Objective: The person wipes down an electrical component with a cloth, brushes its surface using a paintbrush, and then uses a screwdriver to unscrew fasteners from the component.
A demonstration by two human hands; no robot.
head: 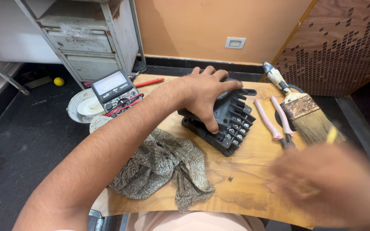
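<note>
Black contactor block (223, 122) gripped by left hand (204, 92); right hand (322, 179) blurred beside it, grip unreadable, perhaps holding something yellow; loose screw (231, 178) below block could roll off.

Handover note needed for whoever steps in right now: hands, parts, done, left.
Left hand: palm down on the black terminal block, fingers wrapped over its top, holding it on the wooden board.
Right hand: blurred in motion at the lower right; something yellow shows at its tip, grip unclear.
On the board: pliers and paintbrush right of the block, patterned cloth to its left, one loose screw in front, meter with red probe at the back.
Done: one screw lies loose on the board.
Left: the visible row of terminal screws is in place.
</note>
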